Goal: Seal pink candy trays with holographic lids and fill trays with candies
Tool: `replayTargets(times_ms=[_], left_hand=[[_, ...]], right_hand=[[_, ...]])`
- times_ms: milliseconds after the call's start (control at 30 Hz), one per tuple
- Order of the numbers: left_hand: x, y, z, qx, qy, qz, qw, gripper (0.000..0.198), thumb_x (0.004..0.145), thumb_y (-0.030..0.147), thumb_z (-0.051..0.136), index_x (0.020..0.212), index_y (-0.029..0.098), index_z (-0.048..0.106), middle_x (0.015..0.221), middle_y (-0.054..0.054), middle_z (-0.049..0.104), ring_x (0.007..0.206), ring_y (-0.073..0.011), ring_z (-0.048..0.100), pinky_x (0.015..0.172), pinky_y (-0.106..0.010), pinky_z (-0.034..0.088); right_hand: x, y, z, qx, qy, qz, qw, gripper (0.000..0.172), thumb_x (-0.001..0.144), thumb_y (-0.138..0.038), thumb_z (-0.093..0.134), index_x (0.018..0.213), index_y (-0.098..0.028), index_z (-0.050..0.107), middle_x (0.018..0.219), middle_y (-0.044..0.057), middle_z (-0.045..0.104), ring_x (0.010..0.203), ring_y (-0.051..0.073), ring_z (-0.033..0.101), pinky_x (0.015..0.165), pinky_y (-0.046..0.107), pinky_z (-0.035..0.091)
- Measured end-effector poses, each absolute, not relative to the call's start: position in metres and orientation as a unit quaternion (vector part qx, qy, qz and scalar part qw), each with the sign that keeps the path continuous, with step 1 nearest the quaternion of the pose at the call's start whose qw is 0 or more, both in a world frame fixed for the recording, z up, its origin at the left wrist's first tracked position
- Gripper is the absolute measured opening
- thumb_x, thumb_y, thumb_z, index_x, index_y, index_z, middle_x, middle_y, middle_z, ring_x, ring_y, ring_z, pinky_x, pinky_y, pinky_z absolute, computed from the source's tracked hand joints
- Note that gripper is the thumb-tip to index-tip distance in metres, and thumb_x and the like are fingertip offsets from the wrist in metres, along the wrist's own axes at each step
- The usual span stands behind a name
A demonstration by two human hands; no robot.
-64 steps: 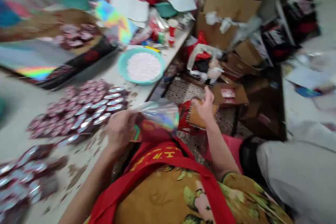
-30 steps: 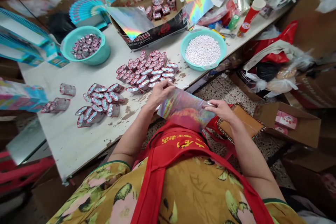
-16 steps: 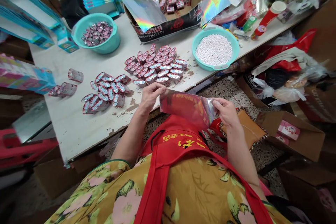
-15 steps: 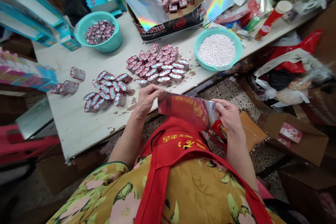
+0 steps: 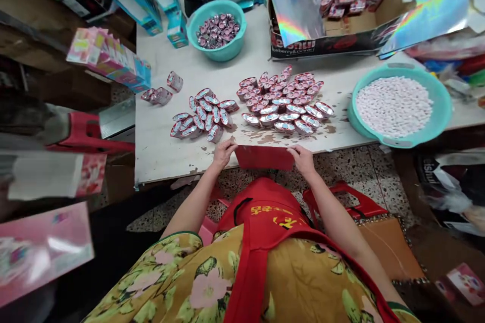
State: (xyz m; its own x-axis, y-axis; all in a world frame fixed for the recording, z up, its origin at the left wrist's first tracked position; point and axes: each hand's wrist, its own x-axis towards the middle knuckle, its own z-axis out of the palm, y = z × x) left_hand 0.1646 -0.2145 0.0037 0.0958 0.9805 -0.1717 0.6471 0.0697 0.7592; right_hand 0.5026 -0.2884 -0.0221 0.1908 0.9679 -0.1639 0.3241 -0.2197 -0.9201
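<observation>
My left hand (image 5: 224, 153) pinches the left end of a shiny red foil sheet (image 5: 264, 157), and my right hand (image 5: 302, 158) pinches its right end. The sheet is stretched flat between them at the near edge of the white table (image 5: 166, 146). Just beyond it lie two clusters of small foil-lidded cups (image 5: 285, 103), the smaller cluster (image 5: 202, 119) to the left. I wear a red apron over a floral shirt.
A teal bowl of white pellets (image 5: 397, 106) sits at the right, a teal bowl of cups (image 5: 216, 35) at the back. A cardboard box (image 5: 333, 30) with holographic sheets stands behind. Boxes and fans crowd the left; a red stool (image 5: 352, 204) is by my knee.
My view has swung from the floor boxes back over the table. Both hands have taken the foil sheet, turned it from its holographic to its red side, and brought it to the table edge.
</observation>
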Motion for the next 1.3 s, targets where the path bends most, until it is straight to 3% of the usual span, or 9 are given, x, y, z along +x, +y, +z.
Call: replayTargets(times_ms=[167, 267, 400, 500, 600, 767, 933, 1133, 1300], left_hand=[[0.114, -0.226, 0.002, 0.667, 0.624, 0.049, 0.404, 0.024, 0.084, 0.039, 0.061, 0.076, 0.019, 0.070, 0.072, -0.002, 0.069, 0.073, -0.0195, 0.061, 0.074, -0.030, 0.045], [0.105, -0.208, 0.013, 0.677, 0.629, -0.007, 0.382, 0.025, 0.083, 0.042, 0.065, 0.091, 0.020, 0.074, 0.084, -0.005, 0.074, 0.078, -0.0228, 0.065, 0.076, -0.032, 0.048], [0.142, -0.122, 0.026, 0.712, 0.602, 0.099, 0.346, 0.054, 0.084, 0.048, 0.069, 0.131, 0.021, 0.065, 0.121, -0.011, 0.073, 0.107, -0.0289, 0.068, 0.097, -0.041, 0.052], [0.193, -0.038, 0.019, 0.718, 0.601, 0.235, 0.261, 0.070, 0.088, 0.049, 0.067, 0.147, 0.015, 0.051, 0.151, -0.018, 0.055, 0.142, -0.0331, 0.048, 0.120, -0.047, 0.036], [0.235, 0.029, -0.008, 0.674, 0.632, 0.294, 0.244, 0.064, 0.100, 0.047, 0.050, 0.154, 0.013, 0.043, 0.164, -0.018, 0.040, 0.155, -0.0281, 0.032, 0.129, -0.044, 0.023], [0.268, 0.072, -0.043, 0.666, 0.661, 0.178, 0.297, 0.053, 0.101, 0.057, 0.046, 0.142, 0.025, 0.058, 0.146, -0.011, 0.060, 0.136, -0.0303, 0.055, 0.118, -0.044, 0.039], [0.281, 0.074, -0.040, 0.683, 0.672, 0.124, 0.257, 0.052, 0.099, 0.062, 0.048, 0.139, 0.031, 0.057, 0.139, -0.006, 0.065, 0.124, -0.0290, 0.062, 0.106, -0.039, 0.046], [0.298, 0.085, -0.048, 0.680, 0.644, 0.181, 0.299, 0.049, 0.094, 0.061, 0.058, 0.131, 0.030, 0.065, 0.121, -0.006, 0.073, 0.112, -0.0296, 0.066, 0.099, -0.038, 0.046], [0.299, 0.105, -0.053, 0.671, 0.590, 0.225, 0.388, 0.050, 0.090, 0.058, 0.062, 0.127, 0.026, 0.069, 0.119, -0.006, 0.074, 0.109, -0.0252, 0.068, 0.100, -0.035, 0.049]], right_hand=[[0.470, -0.288, -0.036, -0.638, -0.496, 0.501, 0.310, 0.025, 0.085, -0.043, 0.060, 0.081, -0.022, 0.073, 0.089, 0.006, 0.079, 0.084, 0.024, 0.070, 0.085, 0.036, 0.052], [0.464, -0.279, -0.033, -0.621, -0.502, 0.521, 0.300, 0.021, 0.082, -0.038, 0.061, 0.079, -0.022, 0.074, 0.084, 0.006, 0.079, 0.080, 0.023, 0.070, 0.080, 0.035, 0.053], [0.476, -0.251, -0.027, -0.633, -0.503, 0.510, 0.292, 0.019, 0.081, -0.038, 0.062, 0.080, -0.023, 0.074, 0.083, 0.005, 0.078, 0.079, 0.023, 0.070, 0.078, 0.035, 0.052], [0.483, -0.242, -0.026, -0.639, -0.500, 0.513, 0.280, 0.020, 0.082, -0.041, 0.062, 0.081, -0.024, 0.072, 0.082, 0.005, 0.077, 0.078, 0.024, 0.069, 0.077, 0.035, 0.051], [0.482, -0.247, -0.025, -0.639, -0.477, 0.526, 0.296, 0.024, 0.083, -0.045, 0.061, 0.083, -0.023, 0.071, 0.084, 0.005, 0.077, 0.081, 0.024, 0.068, 0.080, 0.036, 0.051], [0.476, -0.253, -0.023, -0.641, -0.423, 0.560, 0.311, 0.029, 0.079, -0.050, 0.065, 0.085, -0.023, 0.071, 0.085, 0.005, 0.076, 0.080, 0.022, 0.067, 0.079, 0.035, 0.052], [0.482, -0.243, -0.015, -0.656, -0.408, 0.538, 0.337, 0.032, 0.082, -0.053, 0.063, 0.085, -0.022, 0.071, 0.083, 0.005, 0.075, 0.078, 0.021, 0.067, 0.078, 0.035, 0.053], [0.543, -0.185, 0.005, -0.749, -0.432, 0.339, 0.369, 0.036, 0.091, -0.054, 0.057, 0.092, -0.021, 0.072, 0.090, 0.008, 0.075, 0.079, 0.022, 0.066, 0.078, 0.035, 0.053], [0.599, -0.065, 0.012, -0.731, -0.568, 0.181, 0.332, 0.037, 0.099, -0.048, 0.051, 0.114, -0.021, 0.071, 0.116, 0.013, 0.073, 0.109, 0.028, 0.065, 0.099, 0.044, 0.051]])
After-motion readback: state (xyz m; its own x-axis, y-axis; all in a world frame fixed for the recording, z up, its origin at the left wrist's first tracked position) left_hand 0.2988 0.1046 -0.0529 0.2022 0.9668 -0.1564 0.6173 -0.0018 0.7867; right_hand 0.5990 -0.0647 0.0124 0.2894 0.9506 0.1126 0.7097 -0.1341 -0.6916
